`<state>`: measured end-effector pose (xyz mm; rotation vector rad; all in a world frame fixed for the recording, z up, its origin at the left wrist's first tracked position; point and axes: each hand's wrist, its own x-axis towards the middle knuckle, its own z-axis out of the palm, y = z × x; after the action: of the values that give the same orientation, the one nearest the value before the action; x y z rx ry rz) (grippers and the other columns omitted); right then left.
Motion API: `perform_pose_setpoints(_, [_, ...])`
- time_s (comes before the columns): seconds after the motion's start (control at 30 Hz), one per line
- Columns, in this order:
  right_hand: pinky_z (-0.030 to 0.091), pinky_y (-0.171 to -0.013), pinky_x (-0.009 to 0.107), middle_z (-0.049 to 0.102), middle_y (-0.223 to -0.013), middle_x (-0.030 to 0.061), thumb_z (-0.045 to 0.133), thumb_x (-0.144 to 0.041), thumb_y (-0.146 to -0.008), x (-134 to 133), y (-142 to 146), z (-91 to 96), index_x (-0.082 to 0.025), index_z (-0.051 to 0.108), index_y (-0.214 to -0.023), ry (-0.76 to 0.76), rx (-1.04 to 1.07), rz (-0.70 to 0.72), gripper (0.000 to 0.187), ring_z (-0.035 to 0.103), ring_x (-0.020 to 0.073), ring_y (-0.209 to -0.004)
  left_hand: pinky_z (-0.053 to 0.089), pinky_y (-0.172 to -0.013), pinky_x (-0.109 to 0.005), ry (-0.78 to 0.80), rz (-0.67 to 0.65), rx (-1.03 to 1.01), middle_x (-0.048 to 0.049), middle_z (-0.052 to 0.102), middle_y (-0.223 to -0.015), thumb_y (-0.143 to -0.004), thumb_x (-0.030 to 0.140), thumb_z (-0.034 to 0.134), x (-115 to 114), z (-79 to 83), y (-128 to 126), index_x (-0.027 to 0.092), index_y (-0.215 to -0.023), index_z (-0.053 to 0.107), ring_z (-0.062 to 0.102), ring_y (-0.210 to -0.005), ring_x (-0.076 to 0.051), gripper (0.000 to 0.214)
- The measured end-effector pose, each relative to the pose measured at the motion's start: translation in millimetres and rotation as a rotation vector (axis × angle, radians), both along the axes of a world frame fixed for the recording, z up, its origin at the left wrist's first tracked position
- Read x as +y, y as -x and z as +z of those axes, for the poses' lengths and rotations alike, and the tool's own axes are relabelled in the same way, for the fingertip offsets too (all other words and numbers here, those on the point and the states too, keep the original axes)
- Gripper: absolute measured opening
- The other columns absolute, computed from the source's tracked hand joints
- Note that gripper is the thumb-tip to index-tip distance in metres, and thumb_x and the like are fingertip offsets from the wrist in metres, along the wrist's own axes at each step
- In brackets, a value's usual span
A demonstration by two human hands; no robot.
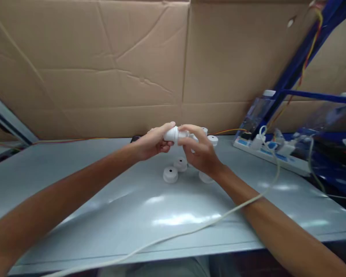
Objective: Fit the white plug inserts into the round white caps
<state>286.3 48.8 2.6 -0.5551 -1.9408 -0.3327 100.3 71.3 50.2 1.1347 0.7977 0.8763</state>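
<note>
Both hands meet above the middle of a grey table (75, 192). My left hand (154, 143) is closed round a small white plastic part (173, 134). My right hand (200, 152) pinches the other end of the same white piece with its fingertips. Below the hands, several white round caps with dark centre holes sit on the table, among them one cap (170, 174) in front and a second cap (180, 163) behind it. Another cap (212, 140) lies just beyond my right hand.
A cardboard wall (109, 69) closes off the back of the table. A white power strip (265, 152) with plugs lies at the right, beside a blue frame (305, 94). A white cable (190, 231) runs across the front of the table.
</note>
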Motion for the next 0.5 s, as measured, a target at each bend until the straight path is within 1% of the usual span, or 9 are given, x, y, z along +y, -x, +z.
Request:
perform_pose_setpoints(0.07, [0.050, -0.100, 0.045, 0.068, -0.117, 0.0064, 0.045, -0.002, -0.091, 2, -4, 0.8, -0.026, 0.065, -0.080, -0.061, 0.005, -0.029, 0.033, 0.059, 0.0234, -0.117, 0.031, -0.037, -0.016, 0.036, 0.065, -0.090, 0.0013, 0.055, -0.064, -0.088, 0.035, 0.066, 4, 1.3, 7, 0.017, -0.082, 0.058, 0.045, -0.046, -0.007, 0.021])
perform_pose_setpoints(0.1, [0.049, -0.100, 0.045, 0.068, -0.116, 0.0067, 0.045, 0.000, -0.088, 2, -5, 0.8, -0.025, 0.065, -0.080, -0.043, 0.013, -0.043, 0.033, 0.059, 0.0239, -0.117, 0.034, -0.038, -0.017, 0.027, 0.098, -0.114, 0.0008, 0.057, -0.065, -0.087, 0.034, 0.065, 7, 1.6, 12, 0.017, -0.082, 0.059, 0.047, -0.048, -0.008, 0.019])
perform_pose_setpoints(0.13, [0.049, -0.100, 0.045, 0.067, -0.117, 0.0073, 0.046, 0.001, -0.085, 3, -6, 0.1, -0.025, 0.065, -0.081, 0.013, 0.017, -0.056, 0.033, 0.059, 0.0244, -0.117, 0.039, -0.041, -0.019, -0.005, 0.121, -0.120, -0.0003, 0.060, -0.068, -0.085, 0.034, 0.064, 9, 1.7, 16, 0.017, -0.084, 0.060, 0.052, -0.051, -0.009, 0.018])
perform_pose_setpoints(0.2, [0.048, -0.100, 0.045, 0.066, -0.119, 0.0098, 0.047, 0.003, -0.078, 6, -7, -3.9, -0.022, 0.067, -0.086, 0.190, -0.019, -0.062, 0.033, 0.060, 0.0255, -0.115, 0.050, -0.055, -0.024, -0.109, 0.123, -0.070, -0.0026, 0.065, -0.077, -0.079, 0.030, 0.065, 13, 1.4, 23, 0.017, -0.090, 0.062, 0.063, -0.067, -0.014, 0.017])
perform_pose_setpoints(0.27, [0.048, -0.100, 0.043, 0.066, -0.121, 0.0119, 0.049, 0.002, -0.072, 10, -7, -10.6, -0.019, 0.069, -0.088, 0.385, -0.127, -0.060, 0.033, 0.061, 0.0265, -0.114, 0.054, -0.071, -0.029, -0.215, 0.073, 0.023, -0.0032, 0.067, -0.085, -0.070, 0.022, 0.066, 19, -0.2, 27, 0.018, -0.097, 0.063, 0.068, -0.082, -0.018, 0.027])
perform_pose_setpoints(0.33, [0.047, -0.101, 0.042, 0.067, -0.121, 0.0125, 0.050, 0.000, -0.074, 13, -7, -17.2, -0.018, 0.071, -0.088, 0.552, -0.262, -0.067, 0.031, 0.062, 0.0269, -0.114, 0.052, -0.073, -0.030, -0.319, 0.035, 0.143, -0.0024, 0.066, -0.087, -0.064, 0.019, 0.066, 27, -3.7, 26, 0.019, -0.099, 0.064, 0.068, -0.086, -0.020, 0.035])
perform_pose_setpoints(0.4, [0.047, -0.100, 0.039, 0.071, -0.115, 0.0120, 0.048, -0.003, -0.081, 14, -5, -20.7, -0.017, 0.073, -0.089, 0.685, -0.366, -0.074, 0.030, 0.063, 0.0261, -0.111, 0.051, -0.070, -0.030, -0.475, 0.071, 0.316, -0.0022, 0.066, -0.087, -0.063, 0.023, 0.069, 38, -8.7, 21, 0.019, -0.098, 0.064, 0.066, -0.084, -0.020, 0.035])
perform_pose_setpoints(0.47, [0.048, -0.093, 0.036, 0.074, -0.103, 0.0103, 0.044, -0.006, -0.088, 11, -2, -20.1, -0.016, 0.073, -0.090, 0.774, -0.424, -0.070, 0.030, 0.065, 0.0241, -0.100, 0.050, -0.071, -0.030, -0.712, 0.194, 0.596, -0.0028, 0.067, -0.091, -0.064, 0.030, 0.074, 54, -14.1, 13, 0.019, -0.098, 0.064, 0.066, -0.084, -0.021, 0.037])
perform_pose_setpoints(0.5, [0.048, -0.090, 0.035, 0.075, -0.098, 0.0096, 0.043, -0.009, -0.091, 9, 0, -18.8, -0.016, 0.073, -0.089, 0.802, -0.438, -0.073, 0.031, 0.066, 0.0233, -0.095, 0.050, -0.073, -0.031, -0.824, 0.227, 0.774, -0.0037, 0.069, -0.096, -0.069, 0.035, 0.074, 63, -16.6, 8, 0.020, -0.104, 0.064, 0.066, -0.087, -0.023, 0.040])
